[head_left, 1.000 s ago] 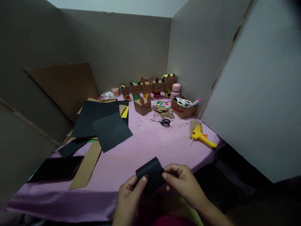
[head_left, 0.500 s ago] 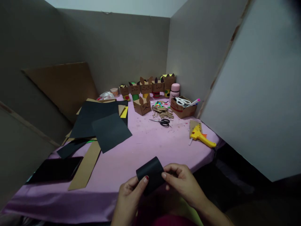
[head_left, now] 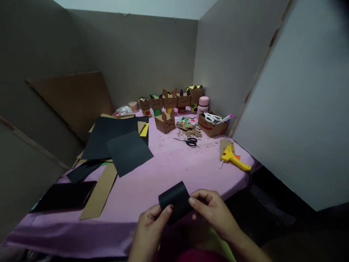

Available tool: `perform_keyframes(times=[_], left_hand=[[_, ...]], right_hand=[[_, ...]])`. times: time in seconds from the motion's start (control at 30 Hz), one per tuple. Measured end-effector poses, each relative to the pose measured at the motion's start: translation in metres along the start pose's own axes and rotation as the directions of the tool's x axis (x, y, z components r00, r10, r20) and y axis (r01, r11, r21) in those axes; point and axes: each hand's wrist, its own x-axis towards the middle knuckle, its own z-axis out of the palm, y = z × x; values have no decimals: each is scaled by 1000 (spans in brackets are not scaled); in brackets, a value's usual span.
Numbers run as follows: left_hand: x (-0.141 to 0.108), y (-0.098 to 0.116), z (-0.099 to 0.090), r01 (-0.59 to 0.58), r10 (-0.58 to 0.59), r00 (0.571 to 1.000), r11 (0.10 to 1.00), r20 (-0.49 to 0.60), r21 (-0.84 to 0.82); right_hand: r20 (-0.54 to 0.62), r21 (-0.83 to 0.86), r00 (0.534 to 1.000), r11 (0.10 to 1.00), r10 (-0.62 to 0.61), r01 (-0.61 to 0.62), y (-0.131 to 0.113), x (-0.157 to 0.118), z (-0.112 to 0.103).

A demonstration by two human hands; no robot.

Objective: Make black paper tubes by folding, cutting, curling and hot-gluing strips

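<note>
The rolled black paper point(head_left: 176, 200) is just beyond the near edge of the worktop point(head_left: 169, 174), on the person's side, between the two hands. The left hand point(head_left: 152, 222) grips its left end, thumb pressed on the outside; the right hand point(head_left: 208, 207) pinches its right edge between thumb and fingers. Beyond the hands, black-handled scissors point(head_left: 189, 142) lie near a heap of cardboard scraps point(head_left: 188, 130) and a cardboard box with a drawn face point(head_left: 165, 123). Right of the right hand and farther off lies a yellow glue gun point(head_left: 233, 159). Left of the left hand are a cardboard strip point(head_left: 100, 193) and a dark tablet-like device point(head_left: 65, 195), with black sheets point(head_left: 130, 153) farther off.
</note>
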Motion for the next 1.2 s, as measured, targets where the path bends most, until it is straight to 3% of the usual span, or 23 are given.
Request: perform_keyframes(times=[0.23, 0.5, 0.63, 0.87, 1.2], left_hand=[[-2, 4, 2, -2, 3, 995, 1000, 98, -7], [-1, -8, -3, 39, -38, 999, 999, 24, -32], [-1, -7, 0, 43, -39, 998, 994, 50, -97], [0, -11, -3, -26, 21, 998, 995, -53, -96], [5, -15, 0, -16, 0, 996, 984, -90, -175]], right_hand=[[-49, -38, 999, 999, -6, 4, 1, 0, 0], [-70, -24, 997, 999, -28, 27, 6, 0, -3], [-79, -25, 996, 999, -29, 27, 9, 1, -4], [-69, -37, 997, 999, -28, 26, 9, 1, -2], [-69, -9, 997, 1000, -25, 24, 12, 1, 0]])
